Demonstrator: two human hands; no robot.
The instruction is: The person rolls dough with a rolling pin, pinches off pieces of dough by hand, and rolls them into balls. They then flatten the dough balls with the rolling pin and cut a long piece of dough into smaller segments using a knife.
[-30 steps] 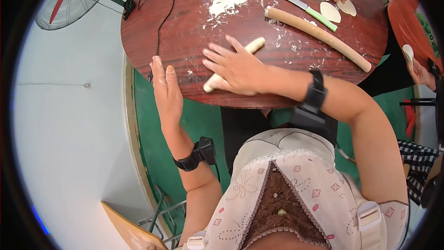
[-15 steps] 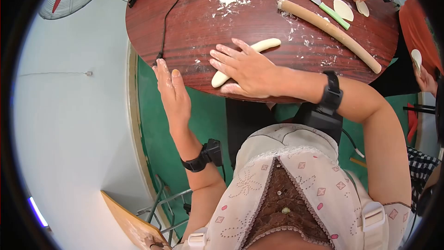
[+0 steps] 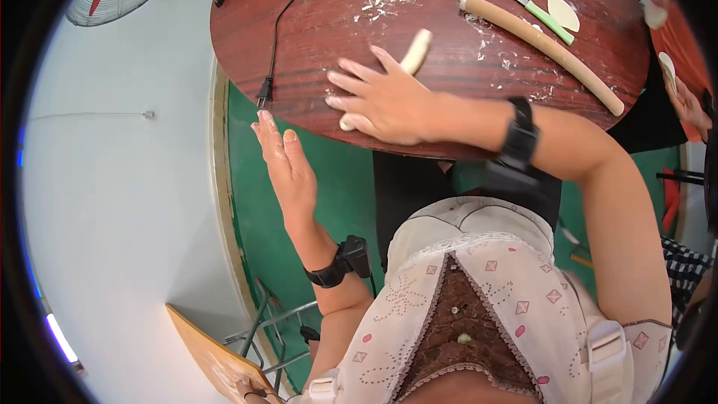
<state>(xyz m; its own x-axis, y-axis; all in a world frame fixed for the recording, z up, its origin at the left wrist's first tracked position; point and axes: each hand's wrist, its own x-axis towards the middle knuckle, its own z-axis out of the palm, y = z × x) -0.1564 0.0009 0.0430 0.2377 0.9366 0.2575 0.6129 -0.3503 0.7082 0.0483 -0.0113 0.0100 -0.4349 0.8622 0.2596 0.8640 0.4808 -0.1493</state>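
- right hand (image 3: 385, 101) is flat, fingers spread, palm pressing down on the pale rolled-out rope of dough (image 3: 413, 52) on the round dark-red wooden desk (image 3: 314, 37)
- dough's far end pokes out just past the fingertips, near end under the palm
- left hand (image 3: 288, 164) is open and empty, off the desk edge, apart from the dough
- long wooden rolling pin (image 3: 542, 41) lies beyond the right hand

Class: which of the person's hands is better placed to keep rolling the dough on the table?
Right. The right hand lies flat on the dough roll, while the left hand hangs open off the table edge.
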